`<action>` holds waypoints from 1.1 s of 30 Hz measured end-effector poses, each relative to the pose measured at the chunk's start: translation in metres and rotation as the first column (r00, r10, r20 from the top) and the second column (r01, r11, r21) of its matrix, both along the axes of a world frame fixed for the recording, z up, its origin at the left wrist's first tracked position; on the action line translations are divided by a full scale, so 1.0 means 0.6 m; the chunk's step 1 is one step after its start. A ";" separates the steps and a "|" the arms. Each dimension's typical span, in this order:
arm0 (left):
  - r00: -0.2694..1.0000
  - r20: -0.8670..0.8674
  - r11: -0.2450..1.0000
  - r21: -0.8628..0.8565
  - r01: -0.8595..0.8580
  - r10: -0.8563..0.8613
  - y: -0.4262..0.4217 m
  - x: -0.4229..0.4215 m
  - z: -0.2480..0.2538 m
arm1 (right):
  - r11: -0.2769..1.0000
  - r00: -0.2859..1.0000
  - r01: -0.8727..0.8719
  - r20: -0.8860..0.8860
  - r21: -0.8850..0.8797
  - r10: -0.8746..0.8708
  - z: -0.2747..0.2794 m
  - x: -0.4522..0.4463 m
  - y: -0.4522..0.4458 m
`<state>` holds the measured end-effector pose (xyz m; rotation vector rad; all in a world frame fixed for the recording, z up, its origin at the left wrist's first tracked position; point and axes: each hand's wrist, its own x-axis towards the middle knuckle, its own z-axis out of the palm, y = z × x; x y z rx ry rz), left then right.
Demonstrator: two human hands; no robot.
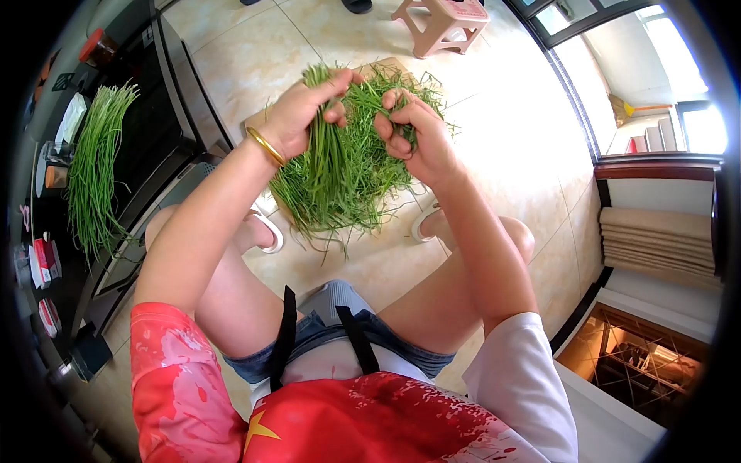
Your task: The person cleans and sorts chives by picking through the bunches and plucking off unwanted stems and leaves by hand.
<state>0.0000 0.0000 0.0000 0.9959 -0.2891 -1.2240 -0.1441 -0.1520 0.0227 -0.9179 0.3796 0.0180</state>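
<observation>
The L hand (pixel 299 116) grips a bunch of green stems (pixel 327 158) w/ fingers closed round its upper part, prob. so the lengths hang together. The R hand (pixel 423 140) has curled fingers pinching a few thin strands (pixel 411 137), just beside it. Below both, a loose green pile (pixel 370 174) sits on a tan sheet (pixel 395 66), prob. to keep bits off the tiled floor (pixel 239 58). Count: 2 bunches incl. another bunch (pixel 100 158) on the black surface at L, 1 pile, 1 stool (pixel 444 27); stems too many to no.
</observation>
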 end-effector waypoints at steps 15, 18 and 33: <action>0.836 0.490 0.952 0.038 -0.303 0.247 0.014 0.037 0.035 | 0.949 0.992 0.128 0.028 -0.287 -0.125 0.007 -0.008 -0.002; 0.838 0.530 0.980 0.064 -0.189 0.127 0.003 0.002 0.026 | 0.903 0.997 0.077 0.023 -0.422 -0.074 0.009 -0.006 0.007; 0.922 -0.019 0.897 -0.227 -0.380 0.386 0.009 0.049 0.026 | 0.873 0.996 0.042 -0.047 -0.485 -0.074 0.004 -0.009 0.003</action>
